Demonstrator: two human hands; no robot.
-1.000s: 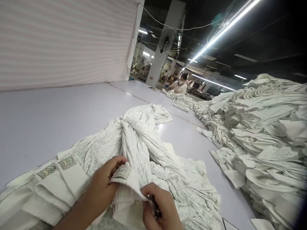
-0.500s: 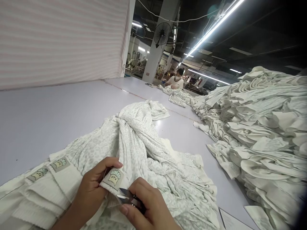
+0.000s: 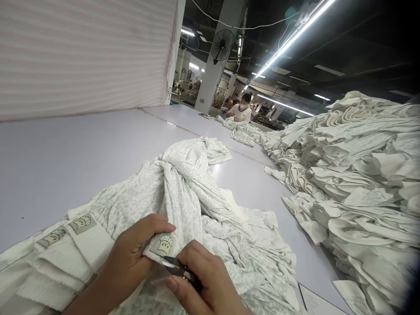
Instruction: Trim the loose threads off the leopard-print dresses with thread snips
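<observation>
My left hand [image 3: 136, 249] pinches the edge of a pale printed garment beside its square label [image 3: 163, 244], which carries a cartoon picture. In my right hand [image 3: 205, 278] is a pair of thread snips [image 3: 183, 270], the blades pointing left at the fabric edge just below the label. Whether a thread lies between the blades is too small to tell. Under both hands spreads a heap of white cloth with a grey-green spotted print [image 3: 190, 192], gathered and twisted toward its far end. Two more labelled pieces [image 3: 82, 222] lie overlapped at the left.
A tall pile of pale garments [image 3: 364, 175] fills the right side of the table [image 3: 82, 148]. Striped fabric [image 3: 85, 52] hangs at the left. Near the front right lies a flat, dark-edged sheet [image 3: 320, 299]. Another person [image 3: 242, 111] is at the far end, near a fan [image 3: 222, 46].
My left hand and the labelled edge have shifted slightly right and down. The snips have moved slightly right too, and their blades look closer together. The heap stays put.
</observation>
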